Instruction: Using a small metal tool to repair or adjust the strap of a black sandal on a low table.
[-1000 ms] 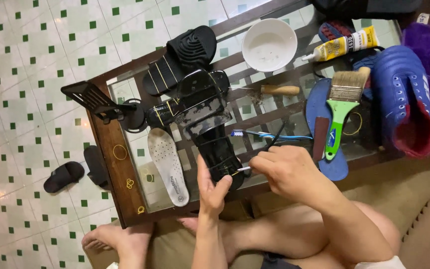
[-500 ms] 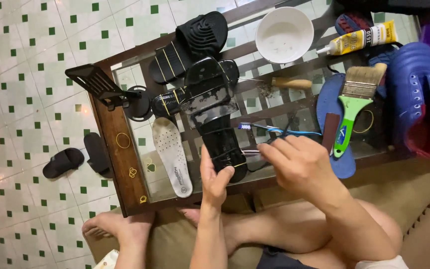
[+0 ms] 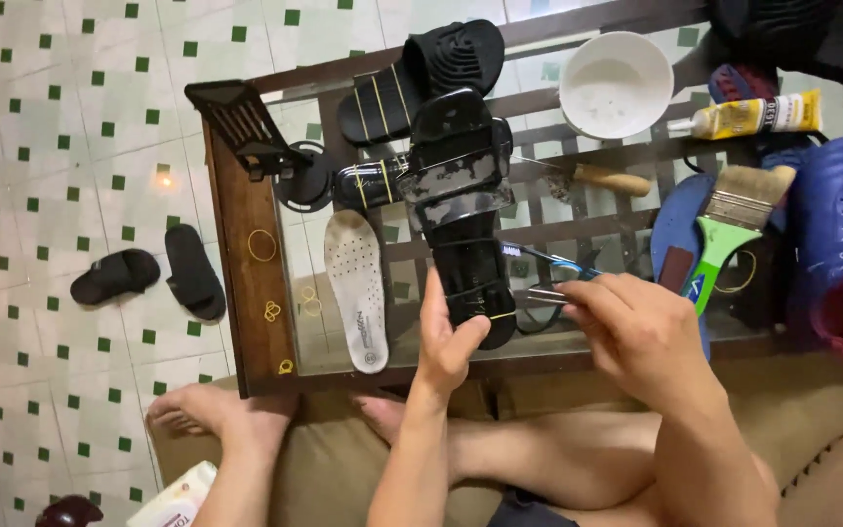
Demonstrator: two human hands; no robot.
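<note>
Left hand: the left hand [image 3: 446,337] is partly open, thumb and fingers bracing the near end of a glossy black strapped sandal [image 3: 465,210] that lies lengthwise on the glass-topped wooden table [image 3: 246,283].
Right hand: the right hand [image 3: 636,327] is closed in a pinch on a thin blue-handled tool [image 3: 548,259], its tip at the sandal's right edge.
Beside the sandal: a white perforated insole [image 3: 355,288] lies flat just left of it; yellow rubber bands [image 3: 262,246] sit on the wooden edge.
Right side: a green-handled flat paintbrush [image 3: 734,220] rests on a blue sole [image 3: 675,229], next to a blue rubber shoe [image 3: 841,244].
Far side: a second black sandal [image 3: 421,78], a white round bowl [image 3: 617,83], a yellow glue tube [image 3: 748,115].
Floor: a pair of black slippers [image 3: 153,273] on green-dotted tiles.
</note>
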